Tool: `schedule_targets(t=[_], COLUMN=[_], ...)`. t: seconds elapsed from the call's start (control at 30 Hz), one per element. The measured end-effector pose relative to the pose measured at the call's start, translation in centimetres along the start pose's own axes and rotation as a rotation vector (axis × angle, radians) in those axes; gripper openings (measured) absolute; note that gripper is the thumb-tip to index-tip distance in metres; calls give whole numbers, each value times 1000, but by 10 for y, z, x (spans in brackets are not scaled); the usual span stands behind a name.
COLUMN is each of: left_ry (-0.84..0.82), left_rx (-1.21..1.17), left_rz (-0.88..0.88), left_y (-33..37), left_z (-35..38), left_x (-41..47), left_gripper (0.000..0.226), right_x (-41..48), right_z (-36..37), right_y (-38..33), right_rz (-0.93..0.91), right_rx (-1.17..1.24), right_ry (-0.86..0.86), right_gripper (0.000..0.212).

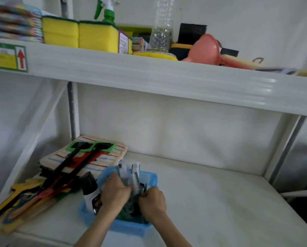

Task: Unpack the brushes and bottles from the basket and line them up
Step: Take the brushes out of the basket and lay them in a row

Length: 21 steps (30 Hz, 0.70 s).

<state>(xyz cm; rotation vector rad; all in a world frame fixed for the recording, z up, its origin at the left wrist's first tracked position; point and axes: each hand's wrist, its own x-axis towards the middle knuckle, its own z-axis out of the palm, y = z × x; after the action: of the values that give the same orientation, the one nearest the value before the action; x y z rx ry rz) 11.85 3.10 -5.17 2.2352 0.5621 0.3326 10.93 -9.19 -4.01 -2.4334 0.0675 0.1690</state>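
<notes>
A blue plastic basket [153, 177] sits on the lower white shelf, near its front. Several grey and white brushes [135, 177] stand up inside it, and a white bottle with a black cap [90, 190] leans at its left side. Both hands are down in the basket. My left hand [115, 190] is closed around the brush handles in the middle. My right hand [153, 201] pinches a dark item just right of them; what it grips is hidden among the dark green contents.
Left of the basket lie a striped cloth pad [88, 155], two black-handled green scrubbers [81, 152] and a pile of coloured handled tools [24, 198]. The upper shelf [149, 68] holds yellow sponges, a green spray bottle, a clear bottle and a pink scoop.
</notes>
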Motion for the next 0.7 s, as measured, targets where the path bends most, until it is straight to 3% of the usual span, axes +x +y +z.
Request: schedule_targets(t=[0.07,0.1,0.2,0.37,0.5,0.6,0.7], left_ry=[-6,-18,-14,-14,49,-146,-398], left_rx=[104,158,255,11,-341,-613,-539], left_rz=[69,97,115,7,35,19,91], left_y=[-2,-1,-3,22,55,81,108], left_z=[0,0,6,-3,-5,27,84], left_x=[-4,-7,-9,-19,-45,-70,-107], left_gripper=[21,17,29,37,31,21,24], right_x=[4,6,2,-28,-50,-48,-43], right_z=[-7,-10,-25,-69,-125,-175,-212], right_y=[6,9,23,63,122,172,220], right_rz=[40,53,69,12,80,139,229], right_rx=[213,312,562,770,733,599,490], right_ry=[-16,-21,-27,-61,41,215,329], right_gripper=[9,15,27,21,19,25,22])
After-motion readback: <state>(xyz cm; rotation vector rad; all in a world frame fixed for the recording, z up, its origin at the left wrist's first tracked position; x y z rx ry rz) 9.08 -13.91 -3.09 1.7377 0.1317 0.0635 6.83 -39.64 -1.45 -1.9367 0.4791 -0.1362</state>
